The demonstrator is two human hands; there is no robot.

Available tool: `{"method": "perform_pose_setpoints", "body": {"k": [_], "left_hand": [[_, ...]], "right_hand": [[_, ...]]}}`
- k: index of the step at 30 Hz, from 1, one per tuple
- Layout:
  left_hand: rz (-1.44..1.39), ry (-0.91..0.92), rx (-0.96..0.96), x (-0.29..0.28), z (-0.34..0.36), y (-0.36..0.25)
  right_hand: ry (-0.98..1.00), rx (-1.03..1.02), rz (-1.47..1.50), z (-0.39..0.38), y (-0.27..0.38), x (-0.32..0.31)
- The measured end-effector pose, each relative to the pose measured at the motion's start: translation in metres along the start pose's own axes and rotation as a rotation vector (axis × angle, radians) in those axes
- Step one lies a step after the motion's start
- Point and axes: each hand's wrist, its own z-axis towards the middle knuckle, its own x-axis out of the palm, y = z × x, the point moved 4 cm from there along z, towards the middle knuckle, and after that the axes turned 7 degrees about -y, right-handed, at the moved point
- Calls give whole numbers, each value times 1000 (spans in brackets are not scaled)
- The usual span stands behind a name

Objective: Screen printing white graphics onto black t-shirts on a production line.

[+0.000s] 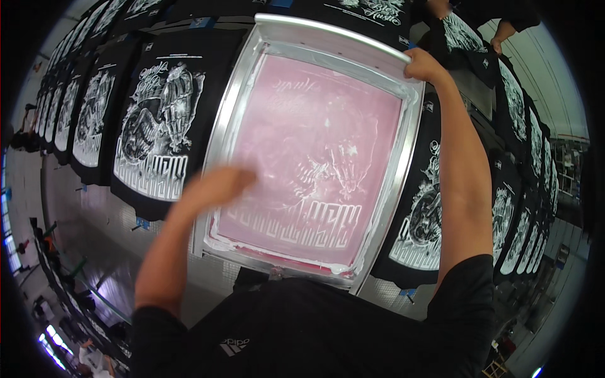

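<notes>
A screen-printing frame [235, 107] with a silver metal rim and a pink mesh [315, 145] bearing a white design lies over a black shirt on a long table. My right hand [423, 65] grips the frame's far right corner. Blurred with motion, my left hand [217, 184] rests at the near left edge of the frame, its fingers over the mesh. To the left lies a black T-shirt [161, 120] with a white print. Another printed black shirt [422, 220] shows to the right of the frame.
Printed black shirts line the table [107, 227] in long rows to the left and right. Another person's hand [501, 31] touches a shirt at the far right top. The floor and some equipment show at the lower left.
</notes>
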Motion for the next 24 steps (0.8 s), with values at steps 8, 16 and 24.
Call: {"method": "perform_pose_setpoints", "body": {"k": [8,16,24], "left_hand": [[-820,381,-206,301,-155,91],[-745,180,-54,307,-152,86],[-799,131,85,315,-142,89]], "right_hand": [[111,-172,-145,36,63,19],[-109,-127,-81,0,105,50],[10,-193,-90,-217,180,119]]}}
